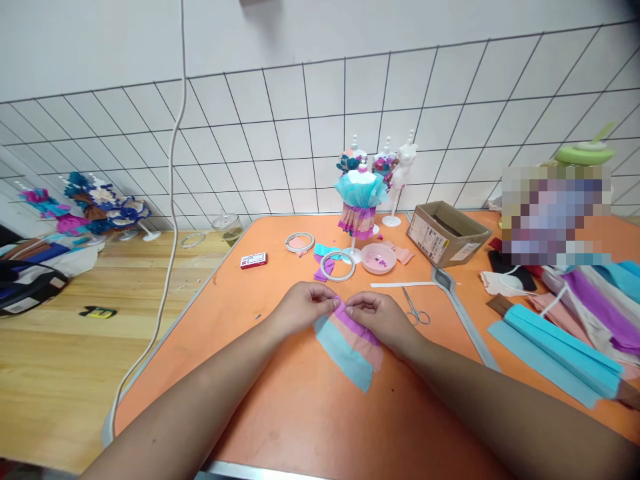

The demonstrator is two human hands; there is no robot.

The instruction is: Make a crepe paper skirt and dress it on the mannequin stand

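Risking tears | thin layered sheet [346, 350] is pinched by left hand [306, 304] and right hand [387, 319] | uneven tugging is feared

the head view looks forward and down across the orange table [285, 420] toward a tiled wall [283, 143].

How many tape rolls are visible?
3: one tape roll beside the pink bowl, another farther back on the orange table, one on the wooden table; others may be hidden.
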